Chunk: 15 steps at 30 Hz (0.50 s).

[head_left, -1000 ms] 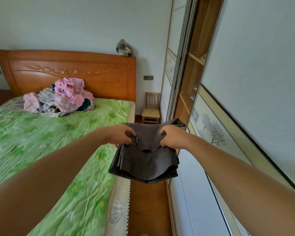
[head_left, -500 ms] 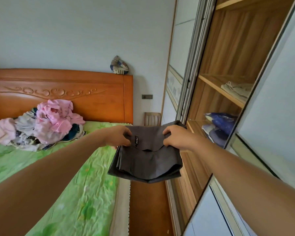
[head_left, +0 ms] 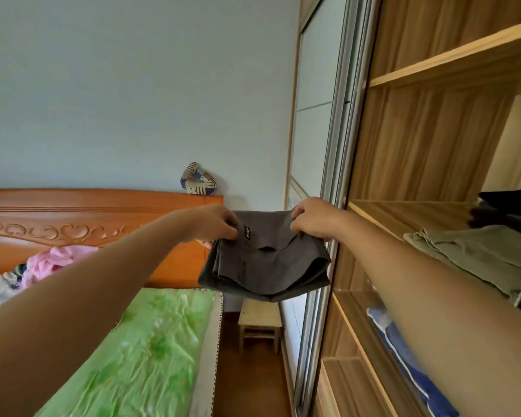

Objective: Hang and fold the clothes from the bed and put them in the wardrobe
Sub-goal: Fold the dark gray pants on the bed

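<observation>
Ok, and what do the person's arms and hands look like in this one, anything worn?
Bare throughout. The left hand and right hand wear no gloves; no watch, bracelet or ring shows. The left forearm and right forearm run uncovered to the frame edge, so no sleeve is visible.

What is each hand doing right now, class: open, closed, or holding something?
Left hand: closed, gripping the folded grey garment by its top edge.
Right hand: closed, gripping the same garment's other top corner.

Both arms bare, stretched forward. Left hand (head_left: 214,224), right hand (head_left: 313,219) level, fingers (head_left: 301,215) curled, pinching top edge of folded grey garment (head_left: 265,266).
</observation>
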Available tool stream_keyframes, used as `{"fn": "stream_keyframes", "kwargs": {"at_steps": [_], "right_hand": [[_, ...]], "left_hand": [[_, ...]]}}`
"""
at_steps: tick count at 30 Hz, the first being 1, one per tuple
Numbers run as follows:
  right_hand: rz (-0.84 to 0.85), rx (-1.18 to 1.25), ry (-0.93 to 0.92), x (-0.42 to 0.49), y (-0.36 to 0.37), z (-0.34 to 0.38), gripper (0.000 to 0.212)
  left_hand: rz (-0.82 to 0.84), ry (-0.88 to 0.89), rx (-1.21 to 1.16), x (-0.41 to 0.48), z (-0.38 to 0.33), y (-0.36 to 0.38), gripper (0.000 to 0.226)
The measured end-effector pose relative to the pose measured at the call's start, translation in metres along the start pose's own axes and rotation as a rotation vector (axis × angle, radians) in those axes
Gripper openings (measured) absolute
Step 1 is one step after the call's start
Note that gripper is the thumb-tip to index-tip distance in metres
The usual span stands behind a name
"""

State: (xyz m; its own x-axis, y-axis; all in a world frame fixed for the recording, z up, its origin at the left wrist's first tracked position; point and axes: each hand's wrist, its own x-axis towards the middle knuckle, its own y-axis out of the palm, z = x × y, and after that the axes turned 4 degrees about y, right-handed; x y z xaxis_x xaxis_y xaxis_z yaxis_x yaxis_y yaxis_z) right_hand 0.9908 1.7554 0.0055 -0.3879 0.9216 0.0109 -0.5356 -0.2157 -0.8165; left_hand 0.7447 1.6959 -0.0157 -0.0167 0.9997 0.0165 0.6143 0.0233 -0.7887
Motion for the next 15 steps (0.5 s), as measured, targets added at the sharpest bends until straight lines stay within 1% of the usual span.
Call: {"fn": "stream_keyframes", "kwargs": {"at_steps": [2, 5, 7, 9, 10, 13, 15], "right_hand": [[-0.023, -0.03, 0.009, 0.025, -0.021, -0.002, 0.039], [-0.069, -0.057, 0.045, 0.058, -0.051, -0.016, 0.036], [-0.095, -0.071, 0.083, 0.078, -0.067, -0.028, 0.027], [-0.132, -0.066, 0.116, 0.095, -0.084, -0.04, 0.011], [-0.159, -0.064, 0.133, 0.103, -0.092, -0.047, 0.008], [-0.234, -0.057, 0.191, 0.119, -0.118, -0.07, 0.011], [-0.279, -0.047, 0.239, 0.126, -0.135, -0.089, 0.017]], "left_hand": [[-0.024, 0.049, 0.027, 0.032, -0.015, -0.007, 0.012], [-0.036, 0.147, 0.064, 0.08, -0.038, -0.008, 0.014], [-0.02, 0.186, 0.052, 0.11, -0.052, -0.003, 0.017], [0.003, 0.226, 0.047, 0.14, -0.065, 0.004, 0.02], [0.012, 0.249, 0.044, 0.155, -0.071, 0.008, 0.021], [0.041, 0.328, 0.04, 0.201, -0.091, 0.016, 0.022], [0.085, 0.394, 0.051, 0.231, -0.106, 0.021, 0.02]]}}
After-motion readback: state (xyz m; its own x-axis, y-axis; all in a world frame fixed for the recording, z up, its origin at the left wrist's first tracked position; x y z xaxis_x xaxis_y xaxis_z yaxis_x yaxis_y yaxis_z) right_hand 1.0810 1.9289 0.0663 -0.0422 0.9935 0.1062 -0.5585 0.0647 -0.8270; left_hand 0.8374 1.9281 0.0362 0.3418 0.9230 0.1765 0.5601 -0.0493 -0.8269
